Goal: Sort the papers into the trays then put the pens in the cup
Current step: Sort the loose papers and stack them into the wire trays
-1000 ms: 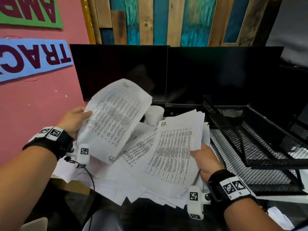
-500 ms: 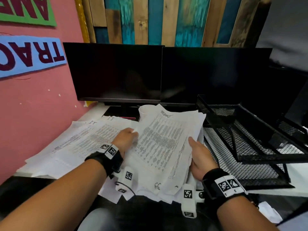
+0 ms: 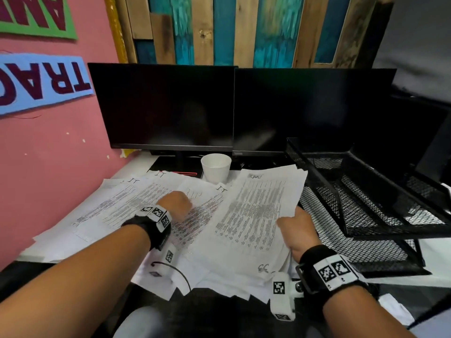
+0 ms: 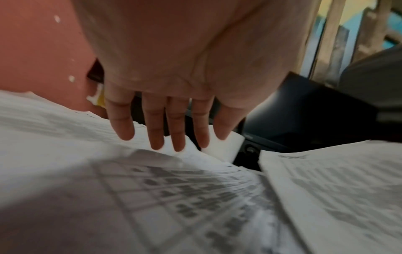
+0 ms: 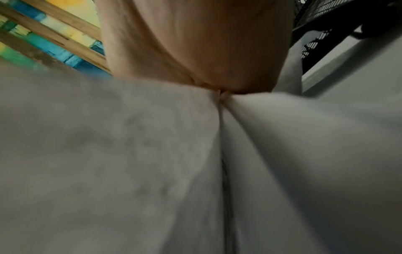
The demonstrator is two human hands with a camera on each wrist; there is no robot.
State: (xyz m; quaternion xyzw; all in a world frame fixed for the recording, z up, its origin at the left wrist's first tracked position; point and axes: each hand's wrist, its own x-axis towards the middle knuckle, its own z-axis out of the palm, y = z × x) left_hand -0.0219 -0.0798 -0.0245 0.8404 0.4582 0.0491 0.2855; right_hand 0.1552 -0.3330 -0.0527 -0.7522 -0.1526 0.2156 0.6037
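Note:
Printed sheets marked "IT" (image 3: 146, 203) lie fanned on the left of the white desk. My left hand (image 3: 180, 201) is over them; in the left wrist view its fingers (image 4: 156, 134) are straight and spread just above the top sheet (image 4: 152, 197), holding nothing. My right hand (image 3: 292, 223) grips the right edge of a thick stack of papers (image 3: 253, 215), slightly raised beside the trays; the right wrist view shows the paper (image 5: 130, 154) pinched under the palm (image 5: 195, 60). A white paper cup (image 3: 216, 167) stands behind the papers. The black mesh trays (image 3: 366, 191) are at the right. No pens are in view.
Two dark monitors (image 3: 219, 108) stand along the back of the desk, close behind the cup. A pink wall (image 3: 48, 154) borders the left side. More loose sheets (image 3: 195, 276) hang over the desk's front edge. The mesh tray (image 5: 326, 25) is close to my right hand.
My left hand brought a raised sheet down onto the IT pile at the left and let it go. The right hand kept its grip on the stack and lowered it a little.

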